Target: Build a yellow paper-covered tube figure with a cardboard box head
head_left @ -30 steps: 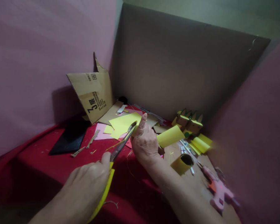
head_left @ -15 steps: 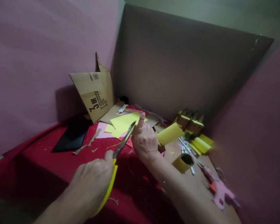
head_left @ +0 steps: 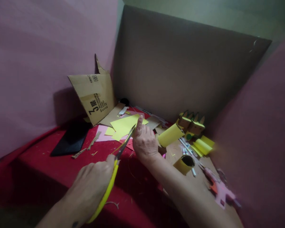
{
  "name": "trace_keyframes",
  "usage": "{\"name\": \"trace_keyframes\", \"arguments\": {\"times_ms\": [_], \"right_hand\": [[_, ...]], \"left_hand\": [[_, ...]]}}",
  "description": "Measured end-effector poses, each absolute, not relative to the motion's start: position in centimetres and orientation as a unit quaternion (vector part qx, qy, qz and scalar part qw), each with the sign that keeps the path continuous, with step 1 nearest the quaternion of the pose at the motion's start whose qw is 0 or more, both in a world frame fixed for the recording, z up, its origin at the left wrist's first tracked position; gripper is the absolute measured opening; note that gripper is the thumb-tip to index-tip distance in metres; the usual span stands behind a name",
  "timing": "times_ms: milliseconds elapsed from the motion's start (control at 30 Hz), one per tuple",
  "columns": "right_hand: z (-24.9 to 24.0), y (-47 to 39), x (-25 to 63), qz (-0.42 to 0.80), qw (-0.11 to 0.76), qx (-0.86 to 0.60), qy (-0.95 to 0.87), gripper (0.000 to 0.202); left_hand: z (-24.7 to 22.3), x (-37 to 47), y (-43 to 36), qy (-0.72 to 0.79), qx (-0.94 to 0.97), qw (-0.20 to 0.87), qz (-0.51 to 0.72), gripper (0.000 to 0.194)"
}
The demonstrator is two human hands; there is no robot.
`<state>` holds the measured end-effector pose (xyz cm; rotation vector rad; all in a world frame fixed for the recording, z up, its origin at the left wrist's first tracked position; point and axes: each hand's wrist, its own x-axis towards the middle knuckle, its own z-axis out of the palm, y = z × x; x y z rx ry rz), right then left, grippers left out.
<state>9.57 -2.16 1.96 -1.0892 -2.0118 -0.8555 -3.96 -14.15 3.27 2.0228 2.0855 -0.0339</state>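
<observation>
Yellow-handled scissors [head_left: 109,186] are gripped in my left hand [head_left: 95,179], their blades pointing up and away toward my other hand. The blade tips touch or lie very near the fingers of my right hand [head_left: 144,142]. That hand is closed with its thumb or a finger pointing up; what it pinches is mostly hidden, with a bit of yellow at the blades. Behind the blades lie yellow sheets [head_left: 121,126] on pink paper [head_left: 101,134]. A yellow tube [head_left: 171,135] is just right of my right hand.
A cardboard box piece [head_left: 95,95] stands at the back left, near a black flat object [head_left: 72,139]. On the right are a short yellow tube [head_left: 182,164], markers [head_left: 187,147], a pink glue gun [head_left: 219,188] and a cardboard piece with points [head_left: 192,123]. Red cloth [head_left: 49,164] covers the table.
The view has shifted slightly, so everything sits a little further left. The scissor blades look closer together than before, and my hands have barely moved.
</observation>
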Motion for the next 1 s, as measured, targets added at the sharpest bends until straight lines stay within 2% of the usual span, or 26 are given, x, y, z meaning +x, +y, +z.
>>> {"name": "trace_keyframes", "arguments": {"times_ms": [267,467,600,700,867,933,1000], "right_hand": [[1.9,-2.1,9.2,-0.314,0.352,-0.404,-0.784,0.089],[2.2,-1.8,9.4,-0.352,0.349,-0.392,-0.775,0.087],[3.3,-1.5,10.3,-0.296,0.34,-0.408,-0.794,0.089],[5.4,-1.8,11.7,-0.152,0.388,-0.416,-0.808,0.09],[11.0,-3.9,14.6,0.316,0.564,-0.388,-0.657,0.092],[12.6,-4.6,15.8,0.446,0.578,-0.369,-0.575,0.078],[13.3,-4.7,16.8,0.537,0.544,-0.376,-0.523,0.059]], "left_hand": [[3.6,-4.1,-14.1,0.716,0.689,0.115,0.015,0.019],[3.1,-4.0,-13.4,0.717,0.692,0.076,0.033,0.037],[3.7,-4.9,-12.2,0.717,0.692,0.044,0.07,0.043],[5.3,-6.3,-10.0,0.713,0.696,0.035,0.081,0.048],[6.4,-7.8,-5.2,0.713,0.698,0.046,0.038,0.044],[5.4,-7.5,-3.8,0.693,0.719,0.05,0.019,0.044],[4.1,-7.1,-2.9,0.666,0.744,0.05,0.002,0.047]]}}
